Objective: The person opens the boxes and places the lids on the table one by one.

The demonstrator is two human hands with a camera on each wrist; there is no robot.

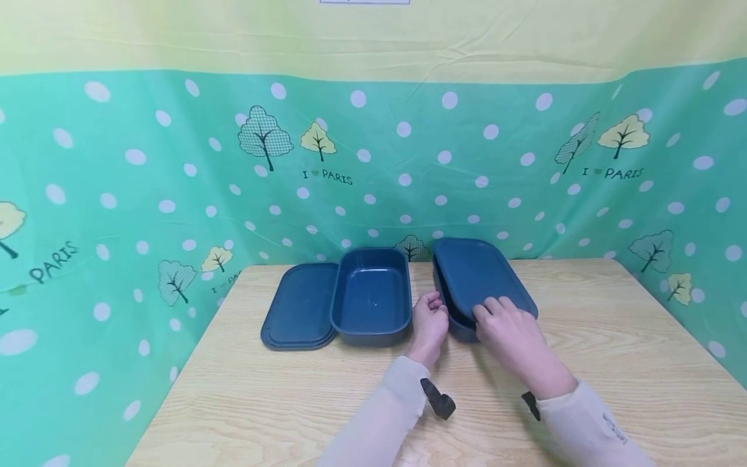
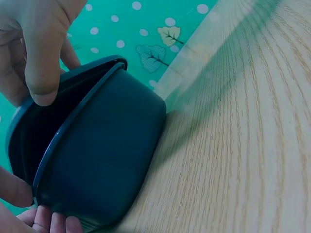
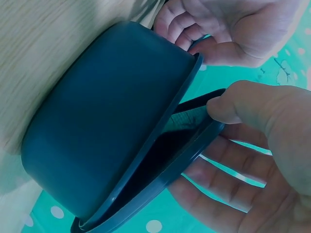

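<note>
A dark blue lid (image 1: 481, 272) lies slanted over a dark blue rectangular container (image 1: 463, 333) at the right. Its near edge is raised, so a dark gap shows between lid and rim. My right hand (image 1: 513, 332) pinches that near edge, thumb (image 3: 223, 110) at the front and the other fingers behind the lid. At the container's near left corner, my left hand (image 1: 429, 324) grips the wall and rim, with its thumb (image 2: 14, 188) by the rim and its fingertips against the side. The container's inside is mostly hidden.
Left of my hands stands a second dark blue container (image 1: 373, 334), uncovered, with nothing seen inside. Another dark blue lid (image 1: 300, 305) lies beside it on the wooden table (image 1: 280, 402). A green dotted cloth (image 1: 403, 162) hangs right behind the table's back edge.
</note>
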